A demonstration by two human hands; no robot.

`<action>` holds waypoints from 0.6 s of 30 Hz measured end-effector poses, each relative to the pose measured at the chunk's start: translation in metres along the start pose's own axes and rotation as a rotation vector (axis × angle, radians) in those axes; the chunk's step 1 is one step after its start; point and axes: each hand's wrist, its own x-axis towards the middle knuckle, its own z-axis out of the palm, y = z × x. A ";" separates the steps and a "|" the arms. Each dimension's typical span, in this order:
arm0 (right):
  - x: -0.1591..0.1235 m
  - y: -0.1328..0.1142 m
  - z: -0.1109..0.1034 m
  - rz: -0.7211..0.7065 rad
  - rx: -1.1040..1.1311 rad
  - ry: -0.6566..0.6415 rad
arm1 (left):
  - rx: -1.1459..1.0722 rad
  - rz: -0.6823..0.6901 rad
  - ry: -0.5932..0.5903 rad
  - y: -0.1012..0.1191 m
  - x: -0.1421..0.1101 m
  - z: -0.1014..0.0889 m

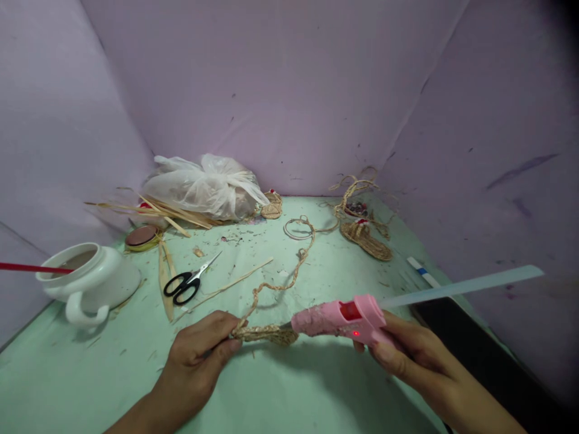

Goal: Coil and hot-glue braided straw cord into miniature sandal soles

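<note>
My left hand (199,358) pinches one end of a small woven straw sole (271,335), held edge-on above the table. From it a braided straw cord (296,274) winds back across the table. My right hand (414,355) is wrapped around the handle of a pink glue gun (337,319), whose red light is lit. A long translucent glue stick (465,287) sticks out of its back. The metal nozzle meets the sole's upper edge near its right end; whether glue is coming out I cannot tell.
Black-handled scissors (190,283) lie by straw strips left of centre. A white pot (93,280) holds a red stick. Behind are a plastic bag (208,187), a straw slipper (366,240) and a metal ring (298,229). A dark flat object (474,355) lies at right.
</note>
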 end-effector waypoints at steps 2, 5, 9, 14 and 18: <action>0.002 -0.002 -0.002 0.002 -0.010 -0.037 | 0.006 0.009 0.007 0.000 0.000 0.000; 0.004 -0.002 -0.003 -0.006 -0.002 -0.095 | 0.009 0.014 0.029 0.002 0.002 0.000; -0.001 0.008 0.000 0.010 0.062 -0.086 | 0.013 -0.001 0.020 0.001 0.003 0.000; -0.009 0.015 0.007 0.042 0.170 -0.064 | 0.034 -0.014 0.013 0.000 0.002 -0.001; -0.007 0.019 0.009 -0.012 0.207 -0.106 | 0.048 -0.016 -0.012 0.000 0.002 -0.002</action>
